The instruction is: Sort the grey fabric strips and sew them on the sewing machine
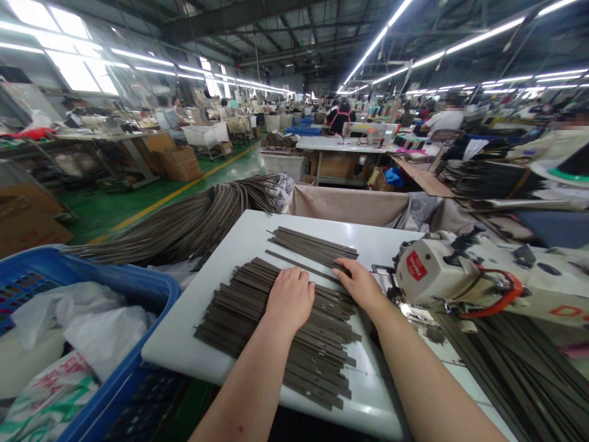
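Many short dark grey-brown fabric strips (pixel 322 356) lie side by side in a wide layer on the white sewing table (pixel 184 344). My left hand (pixel 291 298) rests on the upper part of this layer, its fingers curled together over a strip; their tips are partly hidden. Behind it, a single strip (pixel 280 256) lies at a slant, running from beyond my left fingertips toward my right hand. With thumb and fingers closed, my right hand (pixel 358 279) grips strip ends at the layer's right side. A smaller bunch of strips (pixel 313 241) lies just beyond both hands.
Close on the right stands a sewing machine (pixel 427 270), with long strips (pixel 515 368) under its arm. A blue basket (pixel 161 301) holding plastic bags is at left. Long bundled strips (pixel 184 215) hang beyond the table's left edge. A fabric-lined bin (pixel 350 205) sits behind. Other people work farther off.
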`<state>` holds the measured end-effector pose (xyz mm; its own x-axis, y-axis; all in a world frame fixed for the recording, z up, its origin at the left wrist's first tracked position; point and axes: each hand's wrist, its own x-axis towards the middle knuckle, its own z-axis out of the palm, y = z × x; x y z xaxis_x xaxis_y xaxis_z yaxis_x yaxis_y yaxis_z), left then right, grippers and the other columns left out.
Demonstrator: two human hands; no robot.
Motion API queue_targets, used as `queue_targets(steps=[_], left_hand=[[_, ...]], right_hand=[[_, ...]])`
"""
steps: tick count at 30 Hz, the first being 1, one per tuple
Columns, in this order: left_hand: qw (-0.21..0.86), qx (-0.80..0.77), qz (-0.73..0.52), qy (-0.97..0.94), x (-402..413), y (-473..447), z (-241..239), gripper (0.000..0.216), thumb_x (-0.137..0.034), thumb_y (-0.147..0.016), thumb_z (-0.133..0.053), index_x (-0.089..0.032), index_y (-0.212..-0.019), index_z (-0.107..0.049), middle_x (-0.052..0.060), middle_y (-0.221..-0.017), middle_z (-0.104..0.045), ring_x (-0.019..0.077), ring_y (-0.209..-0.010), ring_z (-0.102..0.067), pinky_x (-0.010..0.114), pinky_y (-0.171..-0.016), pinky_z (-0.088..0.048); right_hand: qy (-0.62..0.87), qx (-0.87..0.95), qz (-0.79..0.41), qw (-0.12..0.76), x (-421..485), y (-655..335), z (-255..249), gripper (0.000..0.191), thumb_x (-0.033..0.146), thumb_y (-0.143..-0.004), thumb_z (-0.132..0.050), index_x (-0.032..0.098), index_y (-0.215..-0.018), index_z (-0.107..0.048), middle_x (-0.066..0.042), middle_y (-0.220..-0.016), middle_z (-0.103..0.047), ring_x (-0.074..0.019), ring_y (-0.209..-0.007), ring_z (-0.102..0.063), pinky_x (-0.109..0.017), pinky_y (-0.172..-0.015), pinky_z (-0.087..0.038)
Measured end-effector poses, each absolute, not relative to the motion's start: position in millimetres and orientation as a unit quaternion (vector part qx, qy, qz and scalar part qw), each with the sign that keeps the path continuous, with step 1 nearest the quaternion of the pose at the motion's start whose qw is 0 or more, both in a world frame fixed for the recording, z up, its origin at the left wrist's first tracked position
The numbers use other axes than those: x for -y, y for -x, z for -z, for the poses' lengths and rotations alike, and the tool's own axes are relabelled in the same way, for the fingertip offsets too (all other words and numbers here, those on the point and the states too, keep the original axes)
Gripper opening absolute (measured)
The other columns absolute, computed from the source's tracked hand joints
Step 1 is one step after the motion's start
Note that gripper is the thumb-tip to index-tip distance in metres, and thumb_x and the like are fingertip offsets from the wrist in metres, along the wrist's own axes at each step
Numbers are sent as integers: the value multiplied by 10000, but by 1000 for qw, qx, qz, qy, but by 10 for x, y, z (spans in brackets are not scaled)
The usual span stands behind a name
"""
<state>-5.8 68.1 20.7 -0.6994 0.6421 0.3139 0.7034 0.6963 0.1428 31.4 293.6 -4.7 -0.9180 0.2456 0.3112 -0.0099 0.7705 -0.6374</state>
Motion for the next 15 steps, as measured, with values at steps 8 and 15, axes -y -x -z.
queue_targets(steps=[8,15], left_hand=[[125,912,126,369,-676,54,-190,176,-282,-1042,-516,-171,-975,-635,108,-1007,-640,288,-1008,-604,452,-978,-482],[130,912,127,368,-684,53,-199,154,-269,-1034,-531,-176,-970,-635,106,-1000,-638,281,-998,-602,440,-971,-483]], right_hand=[[60,906,-371,194,-2851,-381,-89,382,459,-1058,-384,231,-1099,-687,-32,-818,-711,-215,-771,-668,-325,-737,-530],[64,937,-300,165,-2805,-382,-102,273,192,-987,-432,237,-1157,-641,-65,-995,-738,-220,-918,-686,-331,-840,-516]])
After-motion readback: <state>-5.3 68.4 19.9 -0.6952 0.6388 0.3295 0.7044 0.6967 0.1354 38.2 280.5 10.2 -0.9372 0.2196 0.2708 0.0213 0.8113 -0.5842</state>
